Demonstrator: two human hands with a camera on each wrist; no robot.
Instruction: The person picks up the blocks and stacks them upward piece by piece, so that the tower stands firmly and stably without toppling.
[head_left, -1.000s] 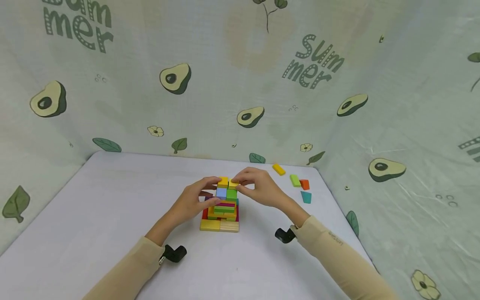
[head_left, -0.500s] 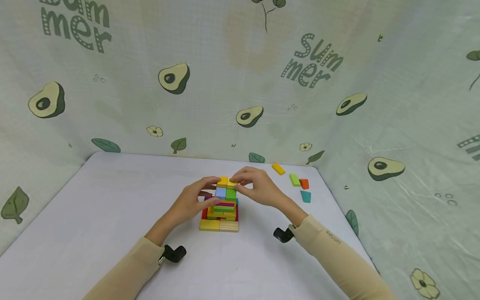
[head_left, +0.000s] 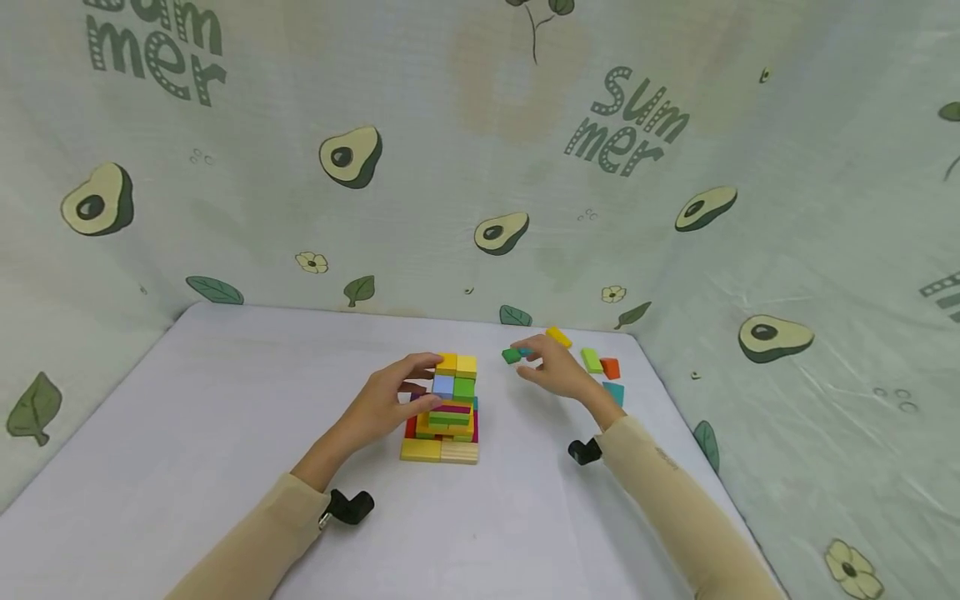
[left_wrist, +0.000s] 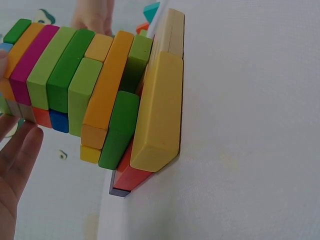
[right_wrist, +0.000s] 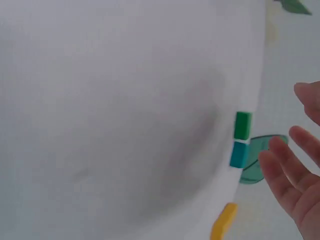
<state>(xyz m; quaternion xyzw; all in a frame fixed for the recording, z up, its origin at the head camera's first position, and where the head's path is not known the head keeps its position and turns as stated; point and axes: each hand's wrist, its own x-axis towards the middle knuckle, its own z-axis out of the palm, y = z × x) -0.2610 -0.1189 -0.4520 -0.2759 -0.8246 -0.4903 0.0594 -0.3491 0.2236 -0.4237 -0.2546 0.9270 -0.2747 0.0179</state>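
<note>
A tower of coloured blocks (head_left: 452, 419) stands on the table, capped by two yellow blocks (head_left: 466, 367) lying side by side. My left hand (head_left: 388, 395) holds the tower from its left side, with the index finger by the top and the thumb at the near face. In the left wrist view, its fingers (left_wrist: 26, 155) touch the upper layers. My right hand (head_left: 558, 369) hovers to the right with spread, bent fingers, nothing between them. Nearest it lie a green block (right_wrist: 243, 125) and a teal block (right_wrist: 239, 154), partly covered by the fingers in the head view.
Toward the back right corner lie a yellow block (head_left: 558, 336), a lime block (head_left: 592, 360), a red block (head_left: 611, 367) and a teal block (head_left: 614, 392). A printed cloth backdrop (head_left: 420, 250) rises behind the table's far edge.
The right hand has let go of the right yellow block on the tower's top and moved right, uncovering the green and teal blocks. The left hand has stayed at the tower.
</note>
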